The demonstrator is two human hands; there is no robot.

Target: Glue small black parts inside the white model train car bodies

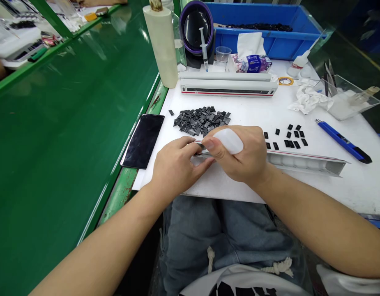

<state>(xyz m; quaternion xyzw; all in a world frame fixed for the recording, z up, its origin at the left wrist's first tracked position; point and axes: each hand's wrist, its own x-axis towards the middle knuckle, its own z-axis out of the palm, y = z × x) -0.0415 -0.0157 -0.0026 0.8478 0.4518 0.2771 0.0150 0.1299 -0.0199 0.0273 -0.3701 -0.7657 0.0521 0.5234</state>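
My right hand [247,158] is wrapped round a small white squeeze bottle [230,141], whose nozzle end is hidden behind the thumb. It points toward the left end of a long white casing [300,160] lying along the near side of the table. My left hand [177,164] is closed on that left end, thumb in front and fingers behind. Just beyond my hands lies a pile of small black rectangular pieces [202,119]. Several more black pieces [290,144] are spread out behind the casing on the right.
A second white casing [228,85] lies across the back, before a tissue box [251,62] and a blue bin [270,45]. A phone [142,141] rests at the left edge, a blue cutter knife [344,142] at right. Green conveyor belt [69,144] runs along the left.
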